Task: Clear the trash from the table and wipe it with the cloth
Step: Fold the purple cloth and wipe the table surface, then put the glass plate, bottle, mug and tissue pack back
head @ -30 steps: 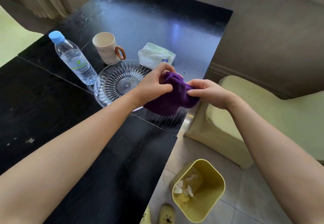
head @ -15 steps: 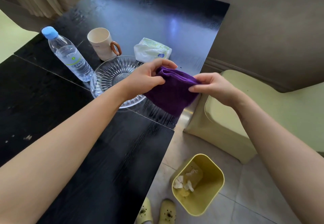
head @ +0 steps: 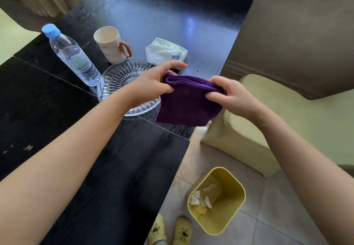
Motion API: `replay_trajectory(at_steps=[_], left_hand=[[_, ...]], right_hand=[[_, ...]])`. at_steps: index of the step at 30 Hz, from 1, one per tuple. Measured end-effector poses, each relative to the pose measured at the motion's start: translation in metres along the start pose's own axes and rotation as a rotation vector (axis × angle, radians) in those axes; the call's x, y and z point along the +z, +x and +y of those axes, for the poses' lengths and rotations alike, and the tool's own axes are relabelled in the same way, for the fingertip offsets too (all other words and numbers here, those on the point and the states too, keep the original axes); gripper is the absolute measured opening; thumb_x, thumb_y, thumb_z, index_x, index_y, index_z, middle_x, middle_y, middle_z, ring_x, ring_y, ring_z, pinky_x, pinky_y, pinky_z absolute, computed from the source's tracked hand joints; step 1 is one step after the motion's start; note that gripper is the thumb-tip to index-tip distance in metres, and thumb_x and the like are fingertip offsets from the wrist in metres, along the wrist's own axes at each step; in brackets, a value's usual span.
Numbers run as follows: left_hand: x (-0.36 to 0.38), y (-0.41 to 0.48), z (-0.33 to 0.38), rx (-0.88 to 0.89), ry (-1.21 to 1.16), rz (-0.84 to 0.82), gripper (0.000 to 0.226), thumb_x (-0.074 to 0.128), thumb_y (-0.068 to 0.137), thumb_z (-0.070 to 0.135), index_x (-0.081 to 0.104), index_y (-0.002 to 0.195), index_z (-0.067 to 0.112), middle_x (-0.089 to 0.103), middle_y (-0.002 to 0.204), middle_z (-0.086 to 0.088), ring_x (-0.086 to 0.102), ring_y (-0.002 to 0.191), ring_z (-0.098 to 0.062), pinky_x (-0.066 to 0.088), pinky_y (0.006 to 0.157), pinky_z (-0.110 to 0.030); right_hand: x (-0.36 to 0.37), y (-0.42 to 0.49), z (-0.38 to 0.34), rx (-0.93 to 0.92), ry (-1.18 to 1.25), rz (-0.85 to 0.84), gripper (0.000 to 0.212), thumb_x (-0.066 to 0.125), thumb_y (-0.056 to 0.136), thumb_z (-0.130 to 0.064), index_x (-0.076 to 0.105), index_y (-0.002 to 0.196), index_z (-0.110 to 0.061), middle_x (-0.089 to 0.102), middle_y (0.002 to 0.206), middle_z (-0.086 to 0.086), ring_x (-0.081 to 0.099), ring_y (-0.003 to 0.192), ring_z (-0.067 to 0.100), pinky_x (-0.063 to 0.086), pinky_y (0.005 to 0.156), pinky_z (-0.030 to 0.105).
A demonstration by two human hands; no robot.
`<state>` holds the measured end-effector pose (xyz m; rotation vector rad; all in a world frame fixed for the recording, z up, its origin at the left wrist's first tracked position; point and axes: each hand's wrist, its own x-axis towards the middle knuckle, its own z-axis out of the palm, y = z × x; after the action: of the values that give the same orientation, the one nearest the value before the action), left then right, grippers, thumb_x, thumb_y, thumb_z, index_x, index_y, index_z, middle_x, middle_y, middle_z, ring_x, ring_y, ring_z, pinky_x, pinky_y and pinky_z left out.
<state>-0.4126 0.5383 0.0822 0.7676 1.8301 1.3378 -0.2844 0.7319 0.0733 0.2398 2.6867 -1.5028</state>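
Note:
A purple cloth (head: 188, 104) hangs folded in the air above the right edge of the black table (head: 118, 177). My left hand (head: 153, 84) pinches its upper left corner and my right hand (head: 229, 93) grips its upper right corner. A yellow bin (head: 228, 212) stands on the floor below the table edge, with crumpled white tissues (head: 201, 199) inside.
On the table stand a water bottle (head: 71, 56), a beige mug (head: 112, 43), a clear glass bowl (head: 122, 81) and a soft tissue pack (head: 165, 53). A pale yellow chair (head: 287, 122) is at the right. Yellow slippers (head: 170, 231) show by the bin.
The bunched cloth has been spread out between both hands, which moved apart, and it hangs flatter and wider now.

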Motion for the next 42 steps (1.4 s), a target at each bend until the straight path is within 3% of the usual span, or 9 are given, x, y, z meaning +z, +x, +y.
replay_trajectory(at_steps=[7, 18, 22, 25, 27, 30, 34, 39, 42], left_hand=[[0.024, 0.053, -0.044, -0.13, 0.339, 0.303, 0.057, 0.051, 0.077, -0.008, 0.049, 0.129, 0.015, 0.054, 0.116, -0.009, 0.055, 0.104, -0.025, 0.045, 0.088, -0.03], [0.077, 0.003, -0.151, -0.041, 0.823, 0.302, 0.051, 0.051, 0.093, 0.018, 0.037, 0.142, 0.012, 0.027, 0.155, -0.007, 0.02, 0.144, -0.022, 0.017, 0.117, -0.033], [0.068, -0.006, -0.148, 0.008, 0.583, 0.389, 0.047, 0.057, 0.09, 0.018, 0.047, 0.136, 0.013, 0.044, 0.146, -0.005, 0.037, 0.135, -0.018, 0.023, 0.111, -0.023], [0.044, -0.021, -0.142, -0.164, 0.123, 0.788, 0.034, 0.061, 0.084, 0.016, 0.055, 0.117, 0.021, 0.063, 0.115, -0.003, 0.061, 0.09, -0.01, 0.046, 0.094, -0.027], [0.017, -0.032, -0.144, -0.313, -0.221, 1.09, 0.033, 0.06, 0.082, 0.012, 0.045, 0.109, 0.021, 0.055, 0.118, -0.011, 0.059, 0.068, -0.008, 0.054, 0.086, -0.036], [-0.023, -0.043, -0.152, -0.506, -0.326, 1.29, 0.048, 0.062, 0.08, 0.013, 0.038, 0.122, 0.012, 0.038, 0.133, -0.013, 0.05, 0.068, -0.008, 0.054, 0.089, -0.042], [-0.057, -0.037, -0.163, -0.553, -0.535, 1.169, 0.064, 0.058, 0.084, 0.004, 0.026, 0.14, 0.002, 0.042, 0.133, -0.017, 0.058, 0.077, -0.019, 0.057, 0.079, -0.038], [-0.073, -0.039, -0.163, -0.568, -0.466, 0.996, 0.029, 0.053, 0.089, 0.009, 0.056, 0.116, 0.001, 0.061, 0.095, -0.015, 0.059, 0.069, -0.017, 0.053, 0.044, -0.021], [-0.074, -0.055, -0.161, -0.538, -0.506, 0.998, 0.036, 0.047, 0.086, 0.005, 0.053, 0.121, 0.004, 0.063, 0.112, -0.013, 0.067, 0.092, -0.024, 0.06, 0.061, -0.032]], right_hand=[[0.033, 0.04, 0.06, 0.355, 0.094, 0.065, 0.013, 0.054, 0.086, -0.011, 0.061, 0.091, -0.003, 0.056, 0.08, 0.006, 0.051, 0.077, 0.019, 0.041, 0.065, 0.03], [0.061, 0.064, 0.105, 0.426, -0.271, 0.283, 0.031, 0.052, 0.082, -0.011, 0.058, 0.113, -0.01, 0.061, 0.114, 0.013, 0.056, 0.103, 0.029, 0.043, 0.081, 0.032], [0.071, 0.069, 0.097, 0.405, -0.578, 0.344, 0.043, 0.048, 0.081, -0.005, 0.055, 0.121, -0.017, 0.054, 0.125, 0.01, 0.04, 0.12, 0.032, 0.033, 0.098, 0.044], [0.082, 0.081, 0.082, 0.244, -0.749, 0.386, 0.041, 0.046, 0.082, -0.006, 0.058, 0.119, -0.017, 0.057, 0.125, 0.007, 0.039, 0.119, 0.031, 0.024, 0.104, 0.048], [0.092, 0.096, 0.069, 0.133, -0.727, 0.332, 0.033, 0.046, 0.088, -0.013, 0.061, 0.118, -0.014, 0.06, 0.122, 0.01, 0.046, 0.117, 0.033, 0.03, 0.102, 0.045], [0.117, 0.122, 0.047, 0.148, -0.456, 0.184, 0.035, 0.048, 0.092, -0.017, 0.056, 0.124, -0.006, 0.06, 0.121, 0.018, 0.051, 0.116, 0.036, 0.041, 0.097, 0.04], [0.145, 0.151, 0.03, 0.313, -0.276, 0.193, 0.037, 0.052, 0.09, -0.016, 0.048, 0.121, 0.003, 0.058, 0.121, 0.023, 0.052, 0.115, 0.037, 0.042, 0.086, 0.036], [0.155, 0.159, 0.028, 0.449, -0.195, 0.153, 0.017, 0.048, 0.079, -0.001, 0.057, 0.093, 0.004, 0.06, 0.092, 0.02, 0.058, 0.087, 0.029, 0.042, 0.069, 0.034], [0.163, 0.145, 0.024, 0.436, -0.09, 0.133, 0.015, 0.051, 0.072, 0.001, 0.059, 0.08, 0.009, 0.056, 0.075, 0.015, 0.055, 0.072, 0.025, 0.055, 0.071, 0.042]])
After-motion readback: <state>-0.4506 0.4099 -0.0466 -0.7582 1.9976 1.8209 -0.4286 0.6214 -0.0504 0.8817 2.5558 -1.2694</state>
